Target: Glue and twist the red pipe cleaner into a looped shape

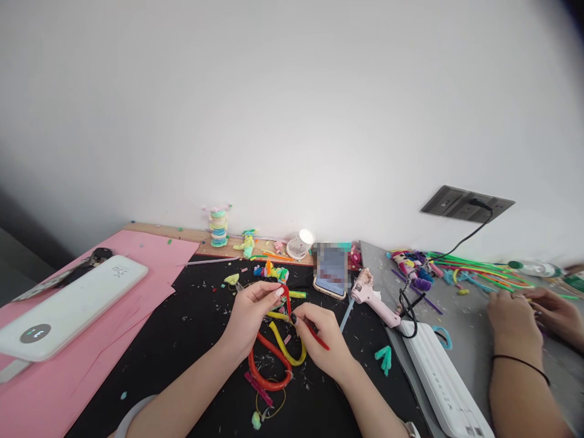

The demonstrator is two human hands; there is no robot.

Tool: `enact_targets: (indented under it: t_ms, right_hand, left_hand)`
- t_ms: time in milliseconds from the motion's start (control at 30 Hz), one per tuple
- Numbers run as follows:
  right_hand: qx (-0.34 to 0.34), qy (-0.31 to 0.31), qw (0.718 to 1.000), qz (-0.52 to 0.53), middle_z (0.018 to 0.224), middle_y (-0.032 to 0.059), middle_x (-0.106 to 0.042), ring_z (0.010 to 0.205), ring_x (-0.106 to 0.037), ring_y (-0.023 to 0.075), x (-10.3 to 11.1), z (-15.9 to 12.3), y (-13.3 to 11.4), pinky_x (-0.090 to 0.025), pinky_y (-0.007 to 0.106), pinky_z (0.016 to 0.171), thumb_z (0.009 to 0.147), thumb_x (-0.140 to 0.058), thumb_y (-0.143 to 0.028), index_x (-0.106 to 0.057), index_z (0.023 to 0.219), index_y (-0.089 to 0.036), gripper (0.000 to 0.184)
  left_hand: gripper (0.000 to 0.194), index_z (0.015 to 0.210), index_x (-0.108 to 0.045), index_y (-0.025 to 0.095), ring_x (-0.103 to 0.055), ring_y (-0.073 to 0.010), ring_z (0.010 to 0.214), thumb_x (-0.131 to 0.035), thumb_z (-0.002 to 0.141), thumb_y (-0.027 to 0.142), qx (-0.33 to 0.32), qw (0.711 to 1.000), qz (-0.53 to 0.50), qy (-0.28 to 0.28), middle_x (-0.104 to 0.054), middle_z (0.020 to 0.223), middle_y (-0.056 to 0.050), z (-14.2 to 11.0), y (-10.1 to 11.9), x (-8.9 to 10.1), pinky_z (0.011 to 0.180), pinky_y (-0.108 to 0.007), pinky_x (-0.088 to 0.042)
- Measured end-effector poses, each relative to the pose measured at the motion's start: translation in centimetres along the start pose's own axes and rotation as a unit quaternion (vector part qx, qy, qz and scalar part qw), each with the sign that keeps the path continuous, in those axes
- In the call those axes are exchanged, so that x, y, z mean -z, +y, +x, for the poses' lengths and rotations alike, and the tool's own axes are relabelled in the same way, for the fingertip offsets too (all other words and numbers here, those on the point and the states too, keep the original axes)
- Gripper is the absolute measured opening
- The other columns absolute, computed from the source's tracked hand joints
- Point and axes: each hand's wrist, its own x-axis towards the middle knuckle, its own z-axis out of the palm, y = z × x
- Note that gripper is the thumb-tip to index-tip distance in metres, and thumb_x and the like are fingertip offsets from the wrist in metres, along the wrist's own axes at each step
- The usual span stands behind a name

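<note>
Our left hand [252, 310] and right hand [325, 342] pinched fuzzy red pipe cleaner [269, 365] loops beside a curved yellow pipe cleaner [287, 350].

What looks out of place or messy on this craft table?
Small clippings are strewn over the black mat, and a white paper cup lies tipped on its side by the wall. The left hand and right hand hold a red pipe cleaner.

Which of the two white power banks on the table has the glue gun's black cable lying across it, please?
The ribbed white power bank on the right, beside the pink glue gun; the smooth one on the pink paper carries no cable.
</note>
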Motion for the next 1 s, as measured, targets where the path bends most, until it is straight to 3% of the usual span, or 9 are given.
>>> enact_targets:
  t_ms: [400, 1000]
  right_hand:
    - [0.018, -0.021, 0.999, 0.017, 0.075, 0.0016, -0.053, 0.062, -0.054, 0.0116, -0.5, 0.0, 0.0, -0.044, 0.023, 0.061, 0.088, -0.039, -0.013, -0.053, 0.082, -0.019, 0.016]
    - [0.035, -0.023, 0.998, -0.042, 0.071, 0.0014, -0.054, 0.061, -0.052, 0.0127, -1.1, 0.0, 0.4, -0.042, 0.024, 0.060, 0.090, -0.037, -0.015, -0.055, 0.089, -0.020, 0.019]
  left_hand:
    - [0.016, 0.077, -0.069, 0.016, -0.059, -0.0110, 0.070, -0.074, 0.065, 0.025, -0.011, 1.000, 0.014, -0.002, -0.069, 0.077, -0.002, -0.2, -0.3, -0.1, 0.070, -0.024, -0.048]
    - [0.017, 0.076, -0.070, 0.016, -0.064, -0.0167, 0.077, -0.075, 0.063, 0.027, -0.012, 0.998, 0.053, -0.011, -0.072, 0.079, -0.005, -0.6, -0.3, -0.6, 0.073, -0.027, -0.048]
